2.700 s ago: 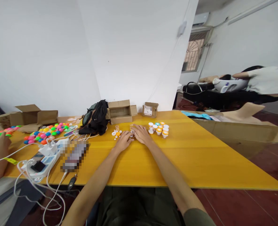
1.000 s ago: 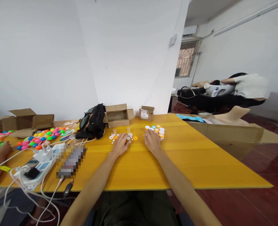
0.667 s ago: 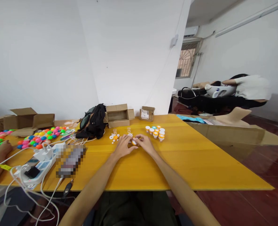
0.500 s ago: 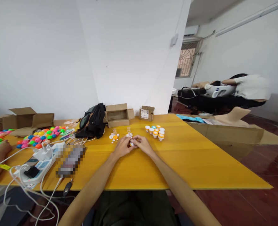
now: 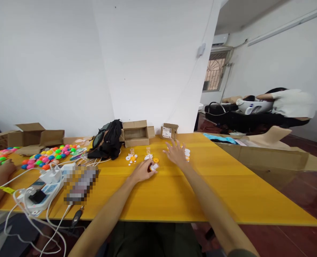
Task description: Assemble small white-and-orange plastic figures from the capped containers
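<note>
Left hand (image 5: 143, 171) gripping small container (image 5: 154, 166), carton label (image 5: 166, 132) illegible

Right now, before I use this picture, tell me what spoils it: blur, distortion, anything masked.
Head view: wide-angle stretch skews the table towards its right corner; head view: the right hand looks slightly smeared; head view: the small piece in the left hand lacks detail; head view: a pixelated patch hides one item.
</note>
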The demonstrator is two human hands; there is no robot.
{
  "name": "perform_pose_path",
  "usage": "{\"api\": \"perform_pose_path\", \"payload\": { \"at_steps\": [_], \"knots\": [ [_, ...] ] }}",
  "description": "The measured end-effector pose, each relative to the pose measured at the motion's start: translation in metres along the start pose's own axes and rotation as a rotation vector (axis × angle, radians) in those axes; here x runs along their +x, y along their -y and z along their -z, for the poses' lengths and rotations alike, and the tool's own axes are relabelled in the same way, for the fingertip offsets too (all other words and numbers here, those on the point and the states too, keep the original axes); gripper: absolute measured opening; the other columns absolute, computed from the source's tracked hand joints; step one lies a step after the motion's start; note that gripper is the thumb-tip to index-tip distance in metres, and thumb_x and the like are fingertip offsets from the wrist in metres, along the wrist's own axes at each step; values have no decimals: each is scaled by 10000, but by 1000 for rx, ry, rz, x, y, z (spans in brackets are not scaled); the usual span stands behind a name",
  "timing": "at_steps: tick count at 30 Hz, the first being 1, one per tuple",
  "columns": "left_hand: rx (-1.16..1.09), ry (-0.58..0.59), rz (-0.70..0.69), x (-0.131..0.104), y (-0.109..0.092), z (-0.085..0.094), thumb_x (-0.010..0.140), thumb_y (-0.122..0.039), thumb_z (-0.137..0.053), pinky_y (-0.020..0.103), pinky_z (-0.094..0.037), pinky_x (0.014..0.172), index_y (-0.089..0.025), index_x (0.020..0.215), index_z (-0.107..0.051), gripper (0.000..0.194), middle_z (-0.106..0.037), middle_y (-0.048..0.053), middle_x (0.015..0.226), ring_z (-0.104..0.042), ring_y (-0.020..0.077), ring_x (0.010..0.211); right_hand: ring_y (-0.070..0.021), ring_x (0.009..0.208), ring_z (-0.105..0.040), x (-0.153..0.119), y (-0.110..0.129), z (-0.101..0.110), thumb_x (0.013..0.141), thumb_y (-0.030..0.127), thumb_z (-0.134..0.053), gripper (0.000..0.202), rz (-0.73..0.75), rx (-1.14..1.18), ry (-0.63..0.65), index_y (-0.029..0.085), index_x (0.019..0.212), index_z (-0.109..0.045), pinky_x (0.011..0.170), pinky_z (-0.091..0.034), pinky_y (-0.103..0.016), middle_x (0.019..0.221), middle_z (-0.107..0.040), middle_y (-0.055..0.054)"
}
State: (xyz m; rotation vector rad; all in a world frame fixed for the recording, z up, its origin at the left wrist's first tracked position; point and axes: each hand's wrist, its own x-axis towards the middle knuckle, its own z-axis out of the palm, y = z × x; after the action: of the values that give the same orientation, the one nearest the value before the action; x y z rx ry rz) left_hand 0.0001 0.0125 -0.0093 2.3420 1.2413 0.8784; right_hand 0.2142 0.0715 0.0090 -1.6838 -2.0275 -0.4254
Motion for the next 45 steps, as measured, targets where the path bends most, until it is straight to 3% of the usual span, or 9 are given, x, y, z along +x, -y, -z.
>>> {"api": "perform_pose_path", "payload": {
  "at_steps": [4, 7, 18, 27, 30, 32, 37, 39, 45],
  "knots": [
    [-22, 9, 23, -1, 1, 0, 773, -325, -675, 311, -477, 761, -234, 967, -599, 227, -638, 6, 834, -578, 202, 769, -386, 1241, -528, 16, -8, 1, 977, 442, -445, 380, -14, -25, 237, 319, 1274, -648, 1004, -333, -662, 1333, -635, -152],
    [-29, 3, 28, -1, 1, 0, 771, -326, -678, 310, -476, 762, -232, 962, -601, 226, -639, 4, 832, -578, 202, 769, -372, 1174, -574, 18, -11, 4, 996, 436, -395, 386, -87, -39, 328, 298, 1237, -663, 946, -379, -640, 1252, -671, -161],
    [-33, -10, 16, 1, -4, 0, 755, -319, -697, 291, -462, 735, -230, 930, -599, 220, -616, -12, 797, -563, 185, 735, -327, 1129, -603, -6, -37, 20, 1003, 361, -417, 323, -124, -130, 299, 254, 1195, -653, 896, -423, -503, 1175, -696, -165],
    [-95, 3, 41, 0, -2, -2, 737, -352, -710, 276, -432, 684, -221, 917, -603, 247, -577, -32, 747, -516, 160, 692, -347, 1158, -595, -24, -56, 27, 1005, 417, -424, 345, -128, -113, 288, 226, 1168, -660, 965, -382, -582, 1207, -694, -166],
    [-136, -1, 49, 1, 0, -3, 716, -341, -727, 272, -431, 677, -217, 902, -603, 256, -577, -38, 741, -513, 151, 680, -362, 1201, -564, -24, -41, 37, 1007, 456, -419, 375, -52, -100, 153, 225, 1152, -677, 1024, -330, -609, 1233, -685, -172],
    [-170, 1, 53, 2, 1, -4, 709, -327, -732, 267, -430, 673, -214, 897, -595, 259, -575, -43, 734, -510, 144, 673, -338, 1178, -587, -24, -20, 44, 1013, 477, -404, 413, 5, -52, 122, 203, 1153, -680, 1013, -371, -523, 1234, -683, -182],
    [-262, -38, 74, 3, 3, -5, 724, -276, -711, 250, -423, 638, -197, 885, -572, 226, -579, -42, 739, -502, 127, 654, -275, 941, -706, -30, 45, 45, 1012, 568, -339, 526, 66, 187, 417, 222, 995, -734, 760, -458, -326, 981, -768, -136],
    [-291, -57, 77, 3, 3, -5, 742, -266, -691, 247, -430, 636, -192, 887, -576, 199, -587, -35, 749, -508, 125, 656, -275, 937, -710, -35, 62, 37, 998, 553, -392, 480, 68, 226, 397, 228, 978, -745, 744, -449, -312, 960, -773, -137],
    [-421, -22, 120, 5, 7, -7, 709, -332, -772, 257, -477, 683, -176, 885, -618, 281, -640, -10, 783, -580, 146, 729, -220, 819, -696, -45, 61, 17, 988, 449, -450, 367, 31, 455, 356, 228, 887, -724, 664, -426, -267, 850, -763, -61]
  ]
}}
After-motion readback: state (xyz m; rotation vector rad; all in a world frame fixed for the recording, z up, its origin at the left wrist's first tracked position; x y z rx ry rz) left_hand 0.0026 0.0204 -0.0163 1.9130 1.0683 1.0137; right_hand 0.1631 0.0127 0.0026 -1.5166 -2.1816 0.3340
